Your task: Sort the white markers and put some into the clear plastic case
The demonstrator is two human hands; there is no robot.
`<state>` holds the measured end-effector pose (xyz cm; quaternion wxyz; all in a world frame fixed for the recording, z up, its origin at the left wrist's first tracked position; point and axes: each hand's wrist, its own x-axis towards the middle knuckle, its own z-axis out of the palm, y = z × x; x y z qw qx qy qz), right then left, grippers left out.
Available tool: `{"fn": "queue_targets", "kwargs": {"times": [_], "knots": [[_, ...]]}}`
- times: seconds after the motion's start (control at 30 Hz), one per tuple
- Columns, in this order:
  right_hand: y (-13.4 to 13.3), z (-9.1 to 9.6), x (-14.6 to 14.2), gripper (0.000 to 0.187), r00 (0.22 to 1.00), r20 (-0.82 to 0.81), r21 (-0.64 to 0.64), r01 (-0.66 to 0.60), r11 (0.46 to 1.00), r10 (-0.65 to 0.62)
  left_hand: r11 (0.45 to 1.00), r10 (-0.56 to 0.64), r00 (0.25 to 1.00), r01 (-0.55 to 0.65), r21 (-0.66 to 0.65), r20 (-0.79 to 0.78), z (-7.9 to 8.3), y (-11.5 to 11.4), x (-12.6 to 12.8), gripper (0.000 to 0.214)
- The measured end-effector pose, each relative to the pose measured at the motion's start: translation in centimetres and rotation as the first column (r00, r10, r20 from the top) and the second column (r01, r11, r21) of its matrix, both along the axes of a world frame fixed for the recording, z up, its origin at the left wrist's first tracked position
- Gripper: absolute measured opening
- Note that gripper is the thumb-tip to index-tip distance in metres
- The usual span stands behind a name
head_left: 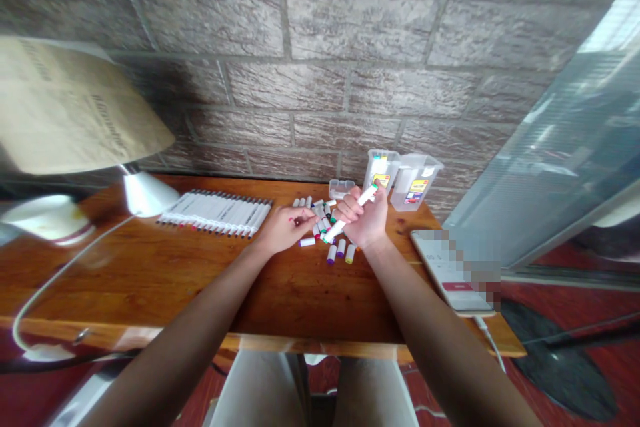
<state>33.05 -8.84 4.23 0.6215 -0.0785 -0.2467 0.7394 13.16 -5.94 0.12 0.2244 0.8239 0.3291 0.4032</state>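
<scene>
My right hand (367, 217) is wrapped round a white marker (336, 229) with green at both ends; it slants down to the left. Close by on the left, my left hand (284, 228) has its thumb and fingertips pinched together over a scatter of marker caps. What it pinches, if anything, cannot be made out. The loose white caps (331, 254) have coloured ends, among them purple, yellow, green and red. Some are partly hidden by my hands. Left of them, a neat row of white markers (215, 213) lies side by side on the wooden table (190, 287).
Two clear plastic containers (406, 197) stand against the brick wall, beside a small clear box (342, 188). A lamp (145, 193) and a white cup (47, 219) are at left. On the right edge lies a flat white device (440, 260) with a cable.
</scene>
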Motion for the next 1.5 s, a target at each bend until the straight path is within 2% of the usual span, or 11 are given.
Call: {"fn": "queue_targets", "kwargs": {"times": [0.57,0.8,1.13,1.5], "knots": [[-0.3,0.4,-0.1,0.061,0.994,0.100,-0.051,0.046,0.998,-0.041,1.000,-0.005,1.000,0.005,-0.010,-0.010,0.2,-0.1,0.0,0.029],[-0.5,0.7,0.1,0.057,0.995,0.091,-0.022,0.052,0.998,-0.050,1.000,-0.004,1.000,0.004,-0.016,0.005,0.3,-0.2,0.1,0.029],[-0.6,1.3,0.0,0.060,0.985,0.101,-0.081,0.151,0.985,-0.142,1.000,0.003,1.000,-0.003,-0.022,-0.002,0.2,-0.2,0.0,0.029],[-0.4,1.0,-0.1,0.062,0.982,0.099,-0.070,0.170,0.983,-0.163,1.000,0.005,1.000,-0.005,-0.006,0.017,0.2,-0.1,0.0,0.031]]}}
